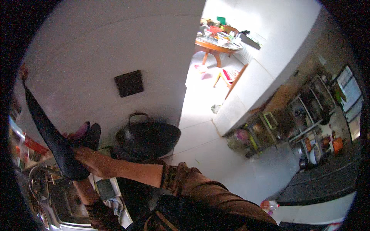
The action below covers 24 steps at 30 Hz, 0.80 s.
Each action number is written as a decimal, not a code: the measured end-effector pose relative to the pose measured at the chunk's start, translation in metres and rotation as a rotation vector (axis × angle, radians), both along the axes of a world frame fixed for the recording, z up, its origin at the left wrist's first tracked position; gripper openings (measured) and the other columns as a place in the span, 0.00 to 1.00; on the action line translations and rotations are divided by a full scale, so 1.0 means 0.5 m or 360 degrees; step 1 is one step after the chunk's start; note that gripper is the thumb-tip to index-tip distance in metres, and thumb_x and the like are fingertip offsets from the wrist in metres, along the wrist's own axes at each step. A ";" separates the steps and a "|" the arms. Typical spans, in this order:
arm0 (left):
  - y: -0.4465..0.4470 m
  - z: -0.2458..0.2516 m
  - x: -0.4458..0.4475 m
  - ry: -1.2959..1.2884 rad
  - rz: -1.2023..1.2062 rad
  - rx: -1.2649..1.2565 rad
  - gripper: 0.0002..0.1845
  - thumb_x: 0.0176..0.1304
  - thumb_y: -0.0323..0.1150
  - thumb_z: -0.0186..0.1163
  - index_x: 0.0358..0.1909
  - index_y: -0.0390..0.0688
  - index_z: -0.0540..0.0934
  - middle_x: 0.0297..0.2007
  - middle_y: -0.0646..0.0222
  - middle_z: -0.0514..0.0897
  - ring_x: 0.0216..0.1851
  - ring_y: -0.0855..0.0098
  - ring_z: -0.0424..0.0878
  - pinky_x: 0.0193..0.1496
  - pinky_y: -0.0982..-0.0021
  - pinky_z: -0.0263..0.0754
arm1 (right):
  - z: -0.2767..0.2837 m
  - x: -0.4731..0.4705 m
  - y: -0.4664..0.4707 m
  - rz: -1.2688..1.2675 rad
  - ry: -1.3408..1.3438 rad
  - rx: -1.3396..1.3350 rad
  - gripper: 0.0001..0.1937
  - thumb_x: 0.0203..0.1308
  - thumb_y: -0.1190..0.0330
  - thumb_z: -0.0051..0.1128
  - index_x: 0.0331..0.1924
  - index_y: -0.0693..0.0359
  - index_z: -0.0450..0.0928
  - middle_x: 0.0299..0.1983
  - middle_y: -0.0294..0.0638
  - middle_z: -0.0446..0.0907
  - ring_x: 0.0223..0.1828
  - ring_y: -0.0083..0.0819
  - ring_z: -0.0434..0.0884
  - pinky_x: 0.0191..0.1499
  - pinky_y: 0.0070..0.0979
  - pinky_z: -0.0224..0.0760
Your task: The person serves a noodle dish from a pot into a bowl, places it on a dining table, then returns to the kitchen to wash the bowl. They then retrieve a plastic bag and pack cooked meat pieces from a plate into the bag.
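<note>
My right hand point(96, 163) reaches left with its fingers against a long black object point(55, 135). That object narrows toward the upper left; its kind is unclear in the dim light. My left forearm point(86, 193) rises from below and ends at the object's lower end. The left hand itself is hidden, and I cannot tell whether it is behind or inside the object. Past my right hand show a pinkish-purple thing point(82, 131) and a dark rounded thing point(94, 134). Below them is a steel sink point(68, 199). A black wok point(149, 141) with a loop handle stands right of my hands.
A dark square plate point(129, 83) is on the grey wall. Through the doorway stands a cluttered round wooden table point(216, 46). Shelves point(309, 104) with kitchenware line the right side, above a dark counter point(321, 184). A plastic bottle point(268, 205) lies at the lower right.
</note>
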<state>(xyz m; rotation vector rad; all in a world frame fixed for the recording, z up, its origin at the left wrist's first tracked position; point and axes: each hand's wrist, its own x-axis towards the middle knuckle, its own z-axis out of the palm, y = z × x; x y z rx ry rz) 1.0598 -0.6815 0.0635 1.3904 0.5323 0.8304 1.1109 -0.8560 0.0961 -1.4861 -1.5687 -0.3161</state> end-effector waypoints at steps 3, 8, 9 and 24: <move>-0.098 0.020 -0.039 0.0060 0.0538 0.0329 0.36 0.62 0.53 0.47 0.65 0.38 0.58 0.63 0.52 0.61 0.64 0.57 0.60 0.65 0.51 0.51 | -0.044 -0.002 -0.206 0.0066 0.0239 0.0185 0.26 0.52 0.72 0.55 0.58 0.64 0.66 0.64 0.52 0.59 0.65 0.51 0.59 0.66 0.43 0.52; -0.487 0.153 -0.071 -0.0504 0.0458 0.0690 0.39 0.61 0.56 0.46 0.66 0.37 0.56 0.65 0.50 0.59 0.66 0.55 0.58 0.67 0.49 0.47 | 0.015 -0.007 -0.795 -0.1053 0.0508 0.0122 0.27 0.53 0.56 0.58 0.55 0.63 0.71 0.57 0.50 0.70 0.60 0.47 0.67 0.64 0.41 0.56; -0.583 0.200 -0.062 -0.0568 0.0139 0.0472 0.40 0.61 0.56 0.46 0.66 0.37 0.56 0.65 0.49 0.58 0.66 0.54 0.57 0.67 0.48 0.46 | 0.054 -0.023 -0.928 -0.1220 0.0606 0.0197 0.29 0.55 0.53 0.57 0.56 0.64 0.70 0.57 0.49 0.70 0.60 0.44 0.67 0.64 0.40 0.55; -1.734 0.245 -0.119 -0.0553 -0.3598 0.0591 0.34 0.62 0.51 0.49 0.61 0.36 0.59 0.60 0.49 0.60 0.64 0.57 0.57 0.65 0.52 0.48 | 0.395 -0.766 -2.000 -0.3002 -0.0930 0.0636 0.24 0.59 0.55 0.48 0.53 0.65 0.69 0.56 0.49 0.70 0.59 0.42 0.68 0.63 0.38 0.57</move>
